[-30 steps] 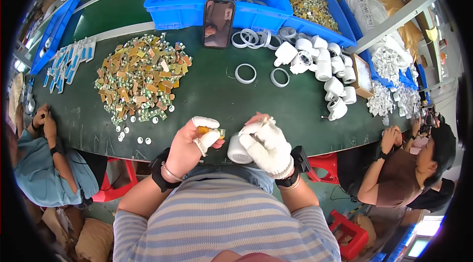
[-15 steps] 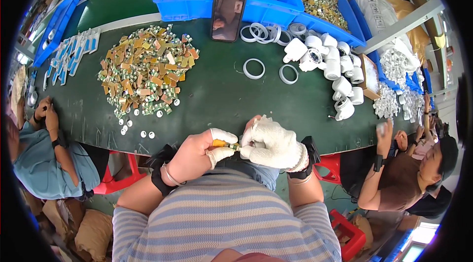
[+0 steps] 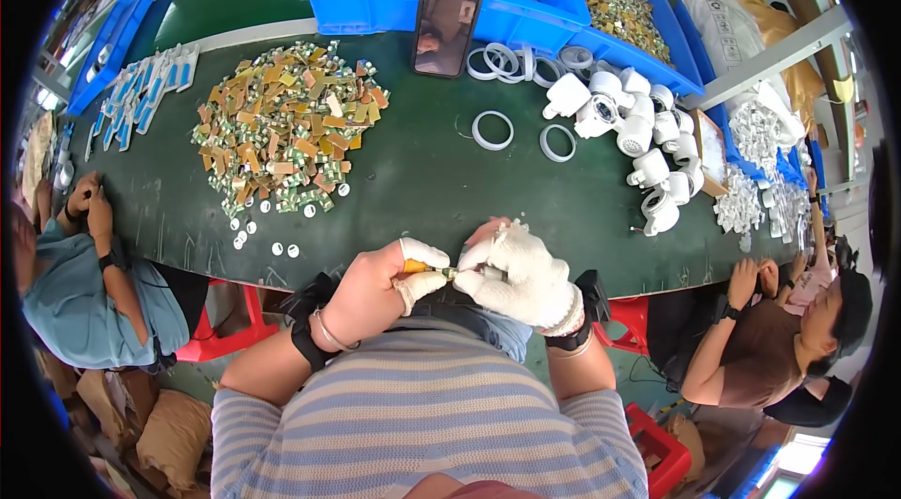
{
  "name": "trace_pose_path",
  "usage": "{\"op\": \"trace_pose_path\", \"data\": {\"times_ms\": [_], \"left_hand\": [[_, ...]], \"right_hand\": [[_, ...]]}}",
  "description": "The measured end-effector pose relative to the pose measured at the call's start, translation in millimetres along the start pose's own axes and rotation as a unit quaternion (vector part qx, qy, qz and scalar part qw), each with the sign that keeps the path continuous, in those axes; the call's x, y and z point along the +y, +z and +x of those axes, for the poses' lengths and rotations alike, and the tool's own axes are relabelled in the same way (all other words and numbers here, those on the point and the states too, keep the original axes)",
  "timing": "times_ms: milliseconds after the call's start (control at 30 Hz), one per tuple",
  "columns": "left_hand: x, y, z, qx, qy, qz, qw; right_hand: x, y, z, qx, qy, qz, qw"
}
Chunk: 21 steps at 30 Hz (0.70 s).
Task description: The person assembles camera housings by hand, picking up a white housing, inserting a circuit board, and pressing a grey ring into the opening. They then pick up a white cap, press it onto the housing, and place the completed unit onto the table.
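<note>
My left hand (image 3: 371, 288), with white covers on its thumb and forefinger, grips a small circuit board (image 3: 414, 266) whose showing part is orange-yellow. Its green end points to the right, toward my right hand (image 3: 518, 278), which wears a white knitted glove with some bare fingertips. The right thumb and fingers are pinched together at that end of the board. What lies inside the pinch is mostly hidden. Both hands are held at the table's near edge. A heap of similar small boards (image 3: 291, 128) lies ahead to the left, with several white discs (image 3: 278, 248) at its near side.
Blue bins (image 3: 361, 11) of grey rings and small boards line the back, with a phone (image 3: 447, 30) leaning there. Two loose rings (image 3: 493, 130) lie mid-table. White housings (image 3: 634, 137) and clear parts (image 3: 741, 203) are at right. Co-workers sit on both sides.
My hands stay together at the board, with only slight finger movement. The view has shifted a little. At right, the co-worker's raised hand has come down toward the table.
</note>
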State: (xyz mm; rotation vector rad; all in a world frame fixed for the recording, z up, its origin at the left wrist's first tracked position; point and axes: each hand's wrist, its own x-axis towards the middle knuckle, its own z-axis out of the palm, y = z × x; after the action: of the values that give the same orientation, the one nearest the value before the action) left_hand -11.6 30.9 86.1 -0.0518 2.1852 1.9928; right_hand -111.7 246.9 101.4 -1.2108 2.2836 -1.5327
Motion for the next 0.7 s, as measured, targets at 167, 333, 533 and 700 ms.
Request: {"op": "trace_pose_path", "data": {"times_ms": [167, 333, 533, 700], "left_hand": [[6, -1, -2, 0.002, -0.019, 0.051, 0.999], [13, -4, -5, 0.013, 0.055, 0.132, 0.990], [2, -5, -11, 0.064, 0.140, 0.230, 0.961], [7, -17, -14, 0.047, 0.045, -0.053, 0.996]], "right_hand": [[-5, -9, 1, -0.039, -0.038, -0.120, 0.991], [-2, -9, 10, -0.062, -0.070, -0.131, 0.987], [1, 9, 18, -0.085, -0.117, -0.106, 0.984], [-11, 6, 14, -0.031, -0.111, -0.145, 0.983]]}}
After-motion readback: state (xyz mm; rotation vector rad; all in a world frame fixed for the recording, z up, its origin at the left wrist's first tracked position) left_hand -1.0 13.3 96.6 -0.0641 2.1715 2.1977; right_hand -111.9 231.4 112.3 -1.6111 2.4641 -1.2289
